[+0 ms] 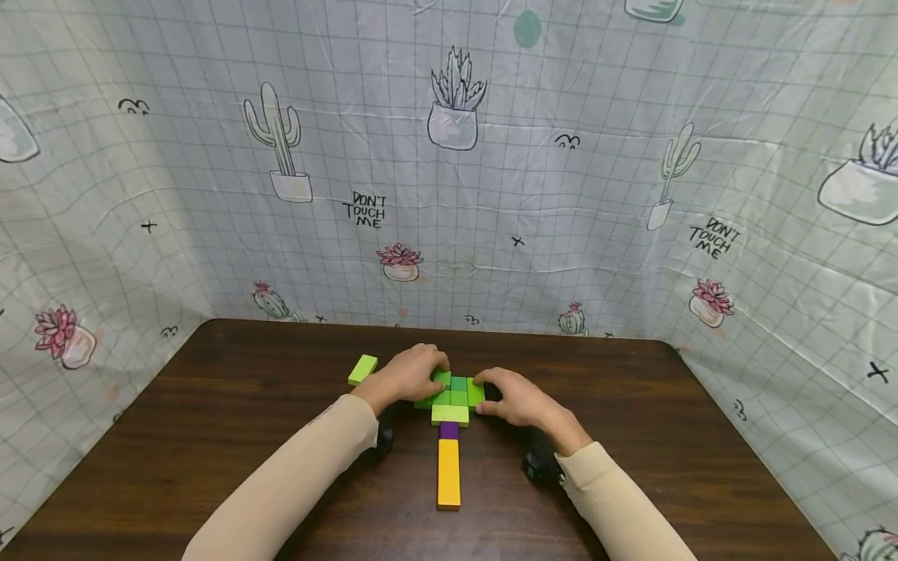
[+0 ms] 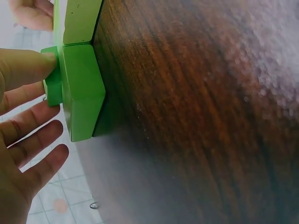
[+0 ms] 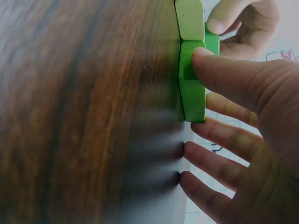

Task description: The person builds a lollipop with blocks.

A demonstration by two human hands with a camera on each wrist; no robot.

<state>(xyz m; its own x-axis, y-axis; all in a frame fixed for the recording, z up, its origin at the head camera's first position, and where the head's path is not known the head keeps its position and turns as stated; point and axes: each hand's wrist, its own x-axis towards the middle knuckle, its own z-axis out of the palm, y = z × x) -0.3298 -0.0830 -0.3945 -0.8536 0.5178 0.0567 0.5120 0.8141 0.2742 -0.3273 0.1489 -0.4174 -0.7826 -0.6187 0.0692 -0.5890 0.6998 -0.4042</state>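
Observation:
Near the middle of the table lies a flat group of green blocks (image 1: 458,398). My left hand (image 1: 407,374) pinches a small green block (image 2: 55,86) between thumb and fingers, on top of the group's left part. At the right end, my right hand (image 1: 519,399) has its thumb on the near side of a green block (image 3: 192,99) and its index finger at the far side. Its other fingers spread behind. In front of the group sit a light green block (image 1: 450,415), a small purple block (image 1: 449,430) and a long yellow-orange block (image 1: 449,474), in a line toward me.
A loose light green block (image 1: 363,368) lies on the dark wooden table (image 1: 210,436), behind the left wrist. A patterned cloth (image 1: 456,195) hangs around the table's back and sides. A dark wrist device (image 1: 540,466) shows under the right wrist.

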